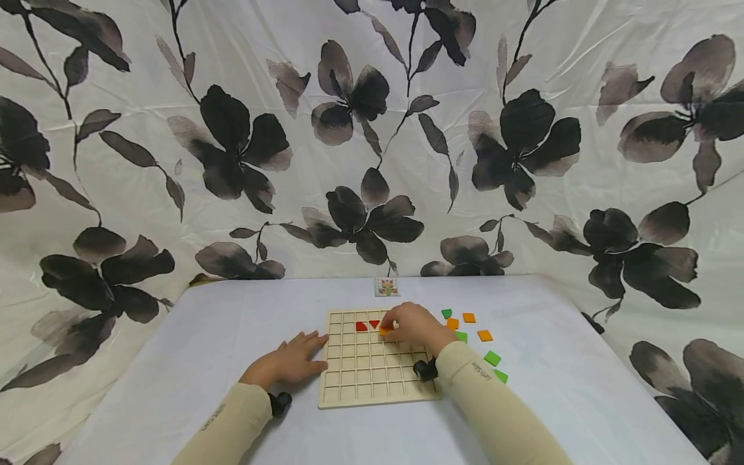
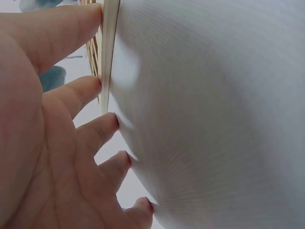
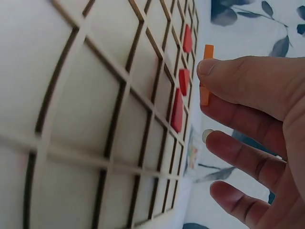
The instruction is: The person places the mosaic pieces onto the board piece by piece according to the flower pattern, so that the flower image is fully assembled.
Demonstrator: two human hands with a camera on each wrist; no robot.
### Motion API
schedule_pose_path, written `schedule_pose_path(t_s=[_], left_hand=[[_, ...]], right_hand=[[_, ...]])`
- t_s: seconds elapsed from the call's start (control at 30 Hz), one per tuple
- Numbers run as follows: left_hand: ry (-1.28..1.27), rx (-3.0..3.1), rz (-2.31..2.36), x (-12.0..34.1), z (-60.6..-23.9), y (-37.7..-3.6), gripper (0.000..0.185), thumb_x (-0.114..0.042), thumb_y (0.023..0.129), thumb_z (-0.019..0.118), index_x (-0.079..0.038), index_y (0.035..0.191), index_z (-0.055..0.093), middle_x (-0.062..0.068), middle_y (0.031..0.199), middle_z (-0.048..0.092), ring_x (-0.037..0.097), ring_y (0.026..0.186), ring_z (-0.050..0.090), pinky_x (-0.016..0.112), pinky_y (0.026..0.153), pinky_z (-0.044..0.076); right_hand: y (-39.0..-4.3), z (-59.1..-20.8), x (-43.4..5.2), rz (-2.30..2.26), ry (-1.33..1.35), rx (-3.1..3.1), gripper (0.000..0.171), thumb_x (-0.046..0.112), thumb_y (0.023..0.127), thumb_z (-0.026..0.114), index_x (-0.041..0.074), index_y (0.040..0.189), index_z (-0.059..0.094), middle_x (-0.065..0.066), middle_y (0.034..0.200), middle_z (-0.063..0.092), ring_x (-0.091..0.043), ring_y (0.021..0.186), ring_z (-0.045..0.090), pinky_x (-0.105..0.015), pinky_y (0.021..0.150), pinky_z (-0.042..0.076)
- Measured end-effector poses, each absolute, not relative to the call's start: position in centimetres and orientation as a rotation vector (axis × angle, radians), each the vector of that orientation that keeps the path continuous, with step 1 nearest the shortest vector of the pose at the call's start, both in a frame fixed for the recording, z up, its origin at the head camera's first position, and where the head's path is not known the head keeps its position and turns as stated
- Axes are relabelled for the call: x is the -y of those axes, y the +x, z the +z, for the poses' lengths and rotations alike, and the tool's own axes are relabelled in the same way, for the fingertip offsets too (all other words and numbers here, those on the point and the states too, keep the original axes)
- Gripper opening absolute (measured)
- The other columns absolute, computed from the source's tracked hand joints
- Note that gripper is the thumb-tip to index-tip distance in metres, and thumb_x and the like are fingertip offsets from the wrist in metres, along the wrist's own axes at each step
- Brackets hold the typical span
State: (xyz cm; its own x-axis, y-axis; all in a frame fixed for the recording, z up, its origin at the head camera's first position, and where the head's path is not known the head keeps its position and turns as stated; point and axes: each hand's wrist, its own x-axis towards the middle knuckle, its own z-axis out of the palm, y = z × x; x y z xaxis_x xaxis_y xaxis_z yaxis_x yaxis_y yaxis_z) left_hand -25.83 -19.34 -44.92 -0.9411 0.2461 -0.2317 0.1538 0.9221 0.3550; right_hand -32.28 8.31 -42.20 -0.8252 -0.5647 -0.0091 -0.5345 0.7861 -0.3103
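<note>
Grid board [image 1: 372,381] lies on the table [image 1: 192,349], landmark for all below. Left hand [image 1: 290,361] rests flat, fingers straight, touching the board's left edge. Right hand [image 1: 415,326] hovers over the board's upper rows, pinching an orange tile [image 3: 206,76]. Red pieces [image 1: 367,325] sit in the board's second row. Loose green and orange tiles [image 1: 485,336] lie just right of the board.

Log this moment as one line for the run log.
left hand: flat, fingertips at grid board edge | right hand: pinches orange tile above board | red tiles: in top-row cells | loose tiles: right of board
</note>
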Motion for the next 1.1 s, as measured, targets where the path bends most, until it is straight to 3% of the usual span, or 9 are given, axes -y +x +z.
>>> schedule_pose_path(t_s=[0.87, 1.1], left_hand=[[0.302, -2.813, 0.481, 19.2, -45.2, -26.0, 0.067, -0.044, 0.092, 0.06, -0.015, 0.149, 0.039, 0.015, 0.157, 0.032, 0.043, 0.146, 0.021, 0.069, 0.113, 0.015], [0.293, -2.811, 0.481, 19.3, -45.2, -26.0, 0.067, -0.043, 0.092, 0.06, -0.014, 0.149, 0.039, 0.015, 0.157, 0.032, 0.044, 0.146, 0.021, 0.069, 0.113, 0.015]], right_hand=[[-32.1, -43.4, -6.2, -0.415, -0.912, -2.892, 0.015, 0.025, 0.088, 0.072, 0.02, 0.102, 0.076, 0.007, 0.109, 0.071, -0.016, 0.108, 0.062, -0.034, 0.094, 0.051], [-32.2, -43.4, -6.0, -0.498, -0.888, -2.877, 0.008, 0.022, 0.086, 0.074, 0.02, 0.094, 0.077, 0.008, 0.101, 0.071, -0.012, 0.098, 0.063, -0.03, 0.086, 0.053]])
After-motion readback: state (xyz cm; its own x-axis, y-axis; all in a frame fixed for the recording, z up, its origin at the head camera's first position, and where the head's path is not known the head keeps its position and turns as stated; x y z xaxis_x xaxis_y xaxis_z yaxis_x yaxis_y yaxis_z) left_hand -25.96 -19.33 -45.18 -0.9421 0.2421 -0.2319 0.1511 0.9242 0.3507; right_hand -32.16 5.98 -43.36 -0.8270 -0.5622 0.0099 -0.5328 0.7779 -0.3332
